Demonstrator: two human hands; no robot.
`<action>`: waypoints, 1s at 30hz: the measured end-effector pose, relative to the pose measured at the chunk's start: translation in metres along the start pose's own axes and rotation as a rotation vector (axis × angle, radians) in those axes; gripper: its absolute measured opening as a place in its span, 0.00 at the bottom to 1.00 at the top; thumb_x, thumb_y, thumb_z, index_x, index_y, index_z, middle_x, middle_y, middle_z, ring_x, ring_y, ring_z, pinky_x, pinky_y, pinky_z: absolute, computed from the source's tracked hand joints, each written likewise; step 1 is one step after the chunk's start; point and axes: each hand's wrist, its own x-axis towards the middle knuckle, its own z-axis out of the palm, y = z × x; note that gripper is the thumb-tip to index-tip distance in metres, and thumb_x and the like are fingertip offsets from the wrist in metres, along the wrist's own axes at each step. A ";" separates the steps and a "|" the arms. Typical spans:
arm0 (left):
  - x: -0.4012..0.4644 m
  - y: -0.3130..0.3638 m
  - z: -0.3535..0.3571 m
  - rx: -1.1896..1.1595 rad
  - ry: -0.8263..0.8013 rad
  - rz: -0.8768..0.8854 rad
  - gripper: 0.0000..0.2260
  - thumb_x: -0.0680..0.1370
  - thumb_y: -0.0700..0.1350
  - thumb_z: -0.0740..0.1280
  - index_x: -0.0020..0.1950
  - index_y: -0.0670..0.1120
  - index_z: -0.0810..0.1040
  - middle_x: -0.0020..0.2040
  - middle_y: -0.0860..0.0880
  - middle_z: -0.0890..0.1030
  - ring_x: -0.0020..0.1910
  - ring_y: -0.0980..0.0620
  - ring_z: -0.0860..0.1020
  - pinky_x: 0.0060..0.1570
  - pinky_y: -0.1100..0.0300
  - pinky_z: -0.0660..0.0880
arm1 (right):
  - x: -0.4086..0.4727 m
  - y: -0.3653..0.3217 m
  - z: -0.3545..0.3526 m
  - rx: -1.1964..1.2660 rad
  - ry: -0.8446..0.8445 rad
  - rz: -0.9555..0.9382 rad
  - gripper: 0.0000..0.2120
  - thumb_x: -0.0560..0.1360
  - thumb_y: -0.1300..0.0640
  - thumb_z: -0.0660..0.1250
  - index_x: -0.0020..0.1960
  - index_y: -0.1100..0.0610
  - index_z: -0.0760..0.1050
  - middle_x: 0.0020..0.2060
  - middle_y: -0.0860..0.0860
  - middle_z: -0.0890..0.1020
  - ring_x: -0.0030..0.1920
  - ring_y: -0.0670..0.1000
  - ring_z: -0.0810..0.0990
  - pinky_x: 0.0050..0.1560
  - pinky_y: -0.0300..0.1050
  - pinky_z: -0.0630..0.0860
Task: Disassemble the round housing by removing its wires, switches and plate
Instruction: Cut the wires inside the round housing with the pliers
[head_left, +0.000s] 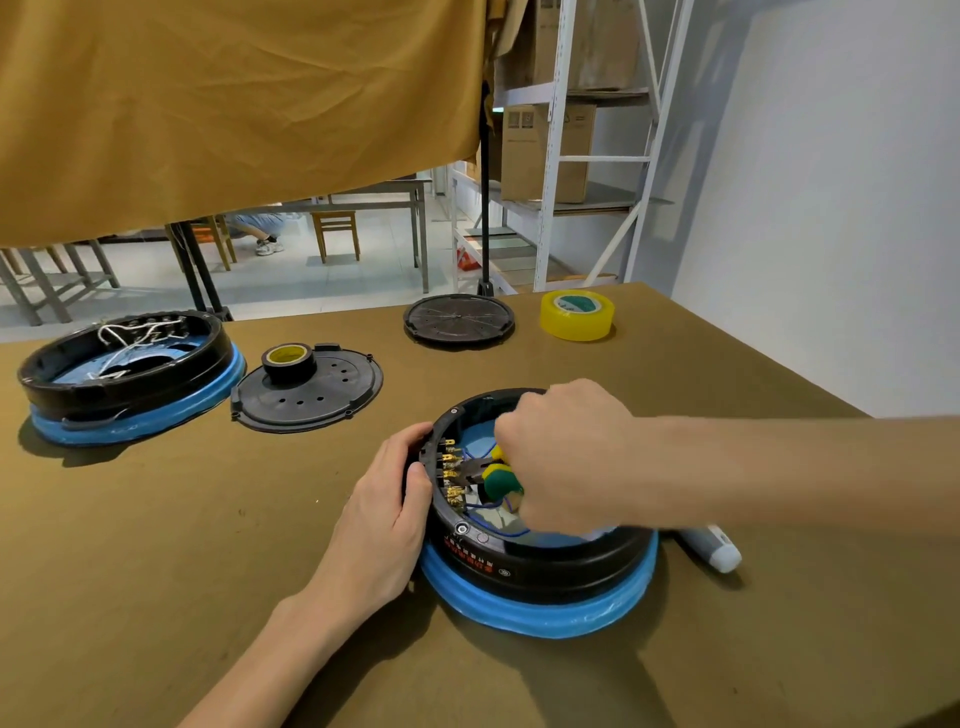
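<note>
A round black housing (540, 564) on a blue rim sits near the table's front, right of centre. My left hand (389, 499) grips its left wall, thumb over the edge. My right hand (566, 457) reaches in from the right and grips pliers with yellow-green handles (496, 475). The plier jaws point left at a row of brass terminals (452, 473) on the inner left wall. Thin blue wires (511, 527) lie inside beneath my right hand. Much of the interior is hidden by that hand.
A second housing (130, 374) with white wires stands at the far left. Beside it lies a black plate (322, 389) carrying a black tape roll (288, 361). Another round plate (460, 318) and a yellow tape roll (576, 314) sit at the back. A grey-white tool (714, 548) lies right of the housing.
</note>
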 end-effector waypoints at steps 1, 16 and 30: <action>0.000 0.000 0.000 0.002 -0.002 -0.001 0.23 0.83 0.61 0.49 0.76 0.58 0.64 0.67 0.62 0.75 0.67 0.67 0.73 0.61 0.73 0.71 | 0.002 0.003 -0.006 0.038 -0.062 0.020 0.18 0.73 0.48 0.68 0.37 0.52 0.61 0.34 0.50 0.71 0.30 0.51 0.70 0.27 0.43 0.61; 0.000 0.001 0.000 0.017 -0.006 -0.011 0.23 0.83 0.60 0.49 0.77 0.59 0.63 0.69 0.61 0.74 0.67 0.70 0.71 0.59 0.78 0.69 | 0.000 -0.003 -0.008 0.030 -0.111 0.028 0.20 0.76 0.47 0.68 0.36 0.53 0.60 0.34 0.51 0.71 0.30 0.51 0.71 0.28 0.42 0.62; -0.001 0.001 0.000 -0.007 -0.002 -0.017 0.19 0.85 0.56 0.51 0.77 0.58 0.64 0.68 0.61 0.75 0.66 0.70 0.72 0.57 0.79 0.70 | -0.005 -0.025 -0.010 -0.221 0.069 -0.027 0.09 0.78 0.54 0.66 0.44 0.55 0.67 0.33 0.53 0.65 0.30 0.52 0.63 0.30 0.46 0.59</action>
